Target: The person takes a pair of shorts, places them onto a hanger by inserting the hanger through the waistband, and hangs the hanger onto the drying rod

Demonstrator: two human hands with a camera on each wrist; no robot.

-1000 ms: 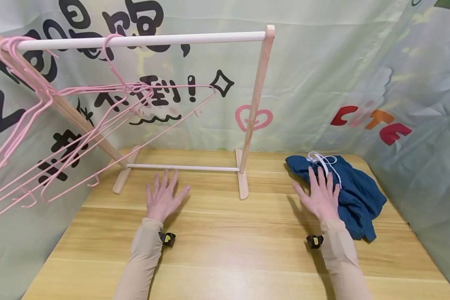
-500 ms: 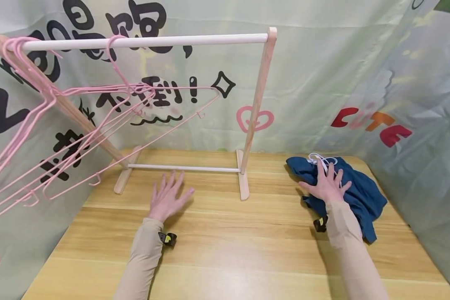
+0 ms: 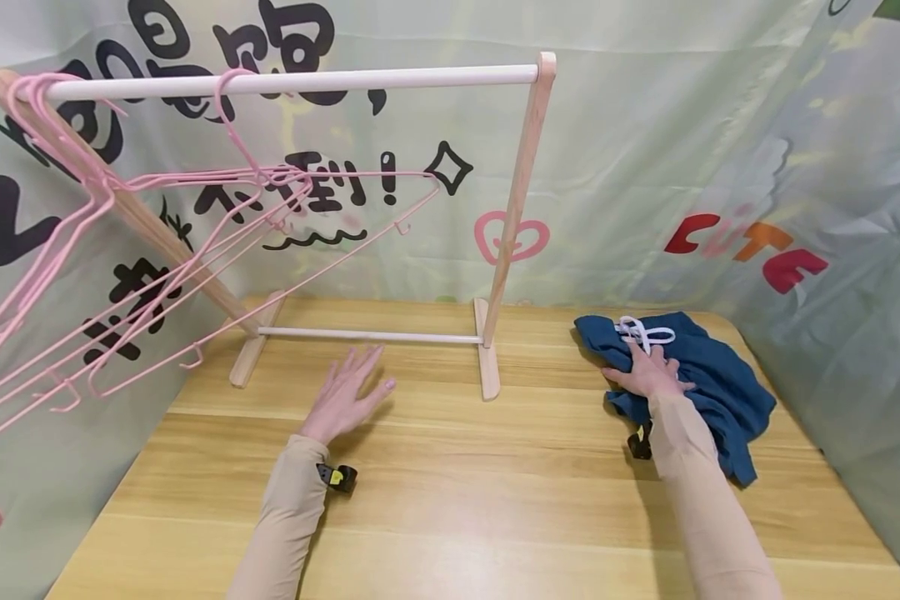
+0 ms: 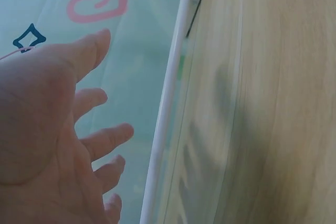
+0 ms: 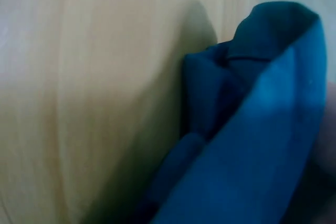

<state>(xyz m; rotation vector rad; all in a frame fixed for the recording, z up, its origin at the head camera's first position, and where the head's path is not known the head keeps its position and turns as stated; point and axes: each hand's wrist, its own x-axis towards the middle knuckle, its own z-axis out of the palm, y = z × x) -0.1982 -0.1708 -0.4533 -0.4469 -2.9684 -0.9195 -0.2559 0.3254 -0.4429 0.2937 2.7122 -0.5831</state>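
Crumpled blue drawstring pants (image 3: 720, 375) with a white drawstring (image 3: 648, 332) lie at the right of the table. My right hand (image 3: 651, 375) is on them just below the cord, its fingers bent into the cloth and gripping it. In the right wrist view a raised fold of the pants (image 5: 252, 129) hides most of that hand. My left hand (image 3: 342, 398) hovers over the wood in front of the rack, holding nothing. The left wrist view shows the left hand's fingers (image 4: 107, 142) spread apart and loosely bent, near the rack's lower bar.
A clothes rack (image 3: 521, 192) with a white top rail (image 3: 390, 79) stands at the back left of the wooden table (image 3: 457, 500). Several pink hangers (image 3: 258, 175) hang from the rail and reach out over the left side. Printed cloth walls (image 3: 615, 125) enclose the table.
My right hand has moved onto the pants, and its spread fingers have bent into the cloth; the drawstring has shifted slightly. My left hand has turned a little, thumb upward, and moved slightly right.
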